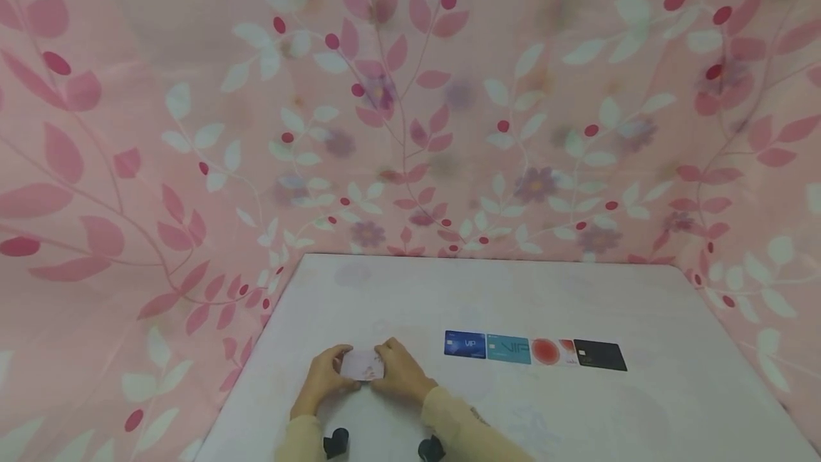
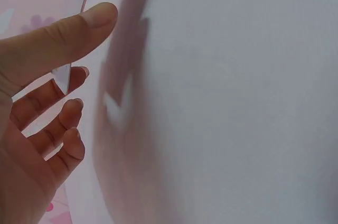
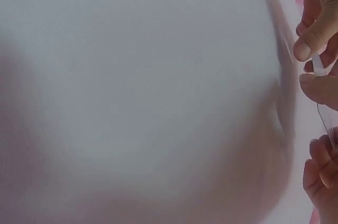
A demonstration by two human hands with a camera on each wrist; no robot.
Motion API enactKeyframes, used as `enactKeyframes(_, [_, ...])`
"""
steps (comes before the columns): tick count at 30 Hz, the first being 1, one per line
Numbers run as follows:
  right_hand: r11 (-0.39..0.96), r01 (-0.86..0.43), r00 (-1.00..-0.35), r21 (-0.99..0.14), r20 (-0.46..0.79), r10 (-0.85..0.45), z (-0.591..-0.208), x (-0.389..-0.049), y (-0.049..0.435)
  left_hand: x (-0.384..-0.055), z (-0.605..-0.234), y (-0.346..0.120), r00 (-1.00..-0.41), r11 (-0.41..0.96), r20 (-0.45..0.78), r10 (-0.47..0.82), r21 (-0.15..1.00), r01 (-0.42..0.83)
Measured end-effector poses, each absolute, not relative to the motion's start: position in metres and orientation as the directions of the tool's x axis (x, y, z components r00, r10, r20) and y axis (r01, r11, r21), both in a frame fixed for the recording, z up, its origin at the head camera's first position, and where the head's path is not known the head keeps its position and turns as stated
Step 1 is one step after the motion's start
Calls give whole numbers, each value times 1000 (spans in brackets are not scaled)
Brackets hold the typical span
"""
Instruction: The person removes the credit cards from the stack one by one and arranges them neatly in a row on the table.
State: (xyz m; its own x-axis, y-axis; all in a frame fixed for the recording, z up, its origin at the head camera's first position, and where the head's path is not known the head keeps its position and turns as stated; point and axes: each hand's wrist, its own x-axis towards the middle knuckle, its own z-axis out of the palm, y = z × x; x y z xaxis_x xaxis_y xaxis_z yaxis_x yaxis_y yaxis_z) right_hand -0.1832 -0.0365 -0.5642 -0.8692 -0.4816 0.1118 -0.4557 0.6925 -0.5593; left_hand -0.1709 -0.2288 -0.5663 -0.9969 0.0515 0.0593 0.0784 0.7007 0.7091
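My left hand [image 1: 326, 378] and right hand [image 1: 402, 371] hold a thin, pale card-sized piece [image 1: 362, 365] between them, at the left front of the white table. Faint pinkish marks show on its lower right face. Seen from the left wrist, the piece [image 2: 62, 80] looks thin and partly see-through at its edge; the left thumb [image 2: 79, 31] lies across one side, with fingers behind it. The right wrist view shows both hands' fingertips close together at its right edge, pinching the piece. Whether it is one sheet or several layers, I cannot tell.
Right of the hands, several cards lie in a row: a dark blue card [image 1: 465, 345], a light blue card [image 1: 509, 349], a white card with red [image 1: 546, 352] and a black card [image 1: 600, 355]. A pink floral cloth [image 1: 410, 127] surrounds the white table [image 1: 513, 298].
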Motion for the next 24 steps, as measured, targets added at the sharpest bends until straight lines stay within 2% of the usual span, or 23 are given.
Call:
enactKeyframes(11, [659,-494,-853,-567,168,-494,-554,-192,-26,-176,-556,-225,-985,724,152,82,670,164])
enactKeyframes(24, [664,-489,-862,-566,193,-469,-548,-200,-16,-185,-548,-222,-989,697,105,108,701,150])
